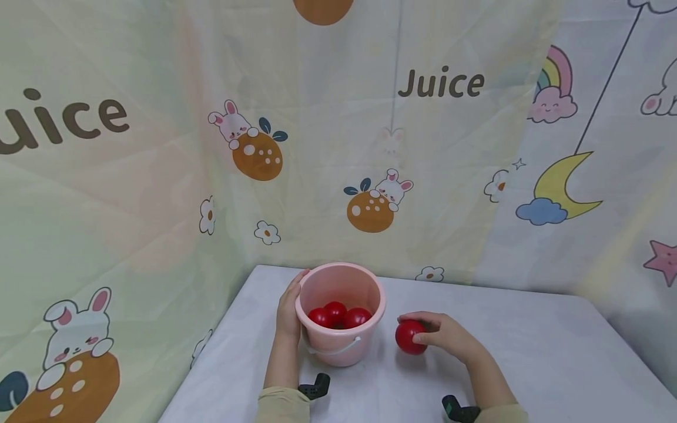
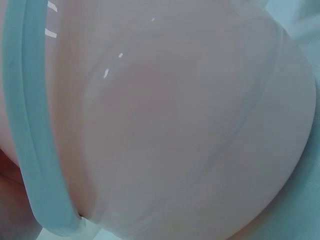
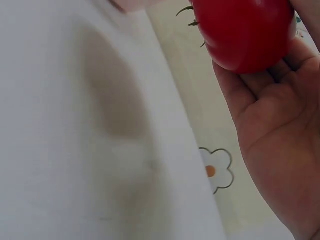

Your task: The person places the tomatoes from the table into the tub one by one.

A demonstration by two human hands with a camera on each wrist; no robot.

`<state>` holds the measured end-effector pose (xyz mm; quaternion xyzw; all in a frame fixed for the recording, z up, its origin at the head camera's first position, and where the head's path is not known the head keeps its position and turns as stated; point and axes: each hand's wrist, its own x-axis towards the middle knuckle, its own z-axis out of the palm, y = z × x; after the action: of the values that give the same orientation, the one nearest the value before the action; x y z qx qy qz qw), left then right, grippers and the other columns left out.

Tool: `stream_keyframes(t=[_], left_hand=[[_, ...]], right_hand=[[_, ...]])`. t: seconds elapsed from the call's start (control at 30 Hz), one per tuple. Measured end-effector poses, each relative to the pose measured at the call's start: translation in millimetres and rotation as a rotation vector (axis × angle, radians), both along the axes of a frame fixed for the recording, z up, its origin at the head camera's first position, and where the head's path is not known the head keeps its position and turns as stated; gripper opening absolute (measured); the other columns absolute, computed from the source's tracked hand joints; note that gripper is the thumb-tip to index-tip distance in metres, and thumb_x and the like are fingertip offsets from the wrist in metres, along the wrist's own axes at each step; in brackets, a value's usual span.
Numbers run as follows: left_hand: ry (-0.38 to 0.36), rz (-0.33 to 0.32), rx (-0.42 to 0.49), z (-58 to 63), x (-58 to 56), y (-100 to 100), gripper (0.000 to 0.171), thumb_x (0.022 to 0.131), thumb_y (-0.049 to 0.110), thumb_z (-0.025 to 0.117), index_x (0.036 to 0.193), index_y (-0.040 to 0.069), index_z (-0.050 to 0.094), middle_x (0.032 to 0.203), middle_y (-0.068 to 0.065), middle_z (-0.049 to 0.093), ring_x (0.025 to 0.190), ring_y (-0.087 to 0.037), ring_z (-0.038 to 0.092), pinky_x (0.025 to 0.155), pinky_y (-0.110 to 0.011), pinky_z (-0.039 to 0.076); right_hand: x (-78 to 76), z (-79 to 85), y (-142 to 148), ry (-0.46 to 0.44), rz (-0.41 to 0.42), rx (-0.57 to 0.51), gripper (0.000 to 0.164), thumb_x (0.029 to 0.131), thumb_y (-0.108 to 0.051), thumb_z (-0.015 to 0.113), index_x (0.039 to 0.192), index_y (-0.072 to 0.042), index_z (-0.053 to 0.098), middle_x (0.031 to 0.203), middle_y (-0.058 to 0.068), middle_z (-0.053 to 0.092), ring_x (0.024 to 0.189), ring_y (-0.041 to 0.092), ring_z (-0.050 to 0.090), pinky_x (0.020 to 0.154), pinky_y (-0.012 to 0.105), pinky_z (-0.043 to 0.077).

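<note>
A pink bucket (image 1: 341, 346) stands on the table with several red tomatoes (image 1: 357, 318) inside. My left hand (image 1: 288, 311) rests against its left side, fingers running along the outside up to the rim; the thumb is hidden in the head view. The bucket's wall (image 2: 175, 125) fills most of the left wrist view. To the right of the bucket, my right hand (image 1: 441, 336) pinches another tomato (image 1: 410, 337) between thumb and fingers. Green sepals show on that tomato (image 3: 245, 35) in the right wrist view, and it casts a shadow on the table below.
The white-covered table (image 1: 550, 346) ends at a patterned curtain (image 1: 317, 235) behind the bucket. A white carrying handle (image 1: 335, 352) hangs down the bucket's front. Black devices sit at the left wrist (image 1: 315, 388) and right wrist (image 1: 459, 409).
</note>
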<state>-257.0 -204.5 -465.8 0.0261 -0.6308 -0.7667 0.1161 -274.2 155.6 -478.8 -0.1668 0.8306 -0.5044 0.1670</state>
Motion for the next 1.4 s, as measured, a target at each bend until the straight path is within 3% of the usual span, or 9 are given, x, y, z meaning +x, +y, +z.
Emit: stream_keyframes(t=[0.43,0.7,0.97,1.07,1.4], left_hand=[[-0.016,0.01,0.013,-0.4,-0.1,0,0.038,0.095,0.049,0.053,0.133,0.044,0.056,0.139,0.02,0.055,0.136,-0.01,0.045,0.111,-0.048,0.043],[-0.011,0.001,0.004,-3.5,-0.9,-1,0.041,0.096,0.049,0.053,0.136,0.041,0.055,0.144,0.015,0.053,0.14,-0.015,0.042,0.112,-0.051,0.041],[0.042,0.015,0.003,-3.0,-2.9,-2,0.038,0.102,0.044,0.04,0.134,0.037,0.058,0.141,0.014,0.056,0.138,-0.012,0.044,0.116,-0.049,0.036],[0.032,0.013,0.003,-2.2,-2.3,-2,0.037,0.101,0.045,0.042,0.133,0.039,0.058,0.14,0.016,0.056,0.138,-0.011,0.044,0.116,-0.05,0.037],[0.022,0.006,0.004,-0.7,-1.7,-2,0.037,0.1,0.045,0.044,0.134,0.04,0.057,0.142,0.015,0.055,0.138,-0.013,0.044,0.115,-0.051,0.037]], right_hand=[[-18.7,58.3,6,0.133,0.059,0.01,0.064,0.073,-0.035,0.085,0.132,-0.026,0.061,0.134,0.01,0.057,0.12,0.033,0.053,0.08,0.039,0.06],[-26.7,81.1,6,0.17,0.085,0.027,0.067,0.072,-0.033,0.086,0.133,-0.024,0.06,0.133,0.012,0.056,0.122,0.036,0.051,0.079,0.04,0.06],[-39.8,115.0,3,0.216,0.127,0.028,0.062,0.075,-0.033,0.084,0.132,-0.027,0.061,0.134,0.01,0.058,0.124,0.038,0.05,0.081,0.04,0.06],[-43.2,126.3,0,0.233,0.149,0.037,0.059,0.077,-0.033,0.083,0.132,-0.029,0.061,0.134,0.009,0.059,0.123,0.038,0.051,0.081,0.039,0.06],[-49.6,148.4,-22,0.227,0.202,0.062,0.058,0.077,-0.034,0.083,0.131,-0.03,0.062,0.133,0.004,0.06,0.122,0.033,0.053,0.081,0.04,0.06]])
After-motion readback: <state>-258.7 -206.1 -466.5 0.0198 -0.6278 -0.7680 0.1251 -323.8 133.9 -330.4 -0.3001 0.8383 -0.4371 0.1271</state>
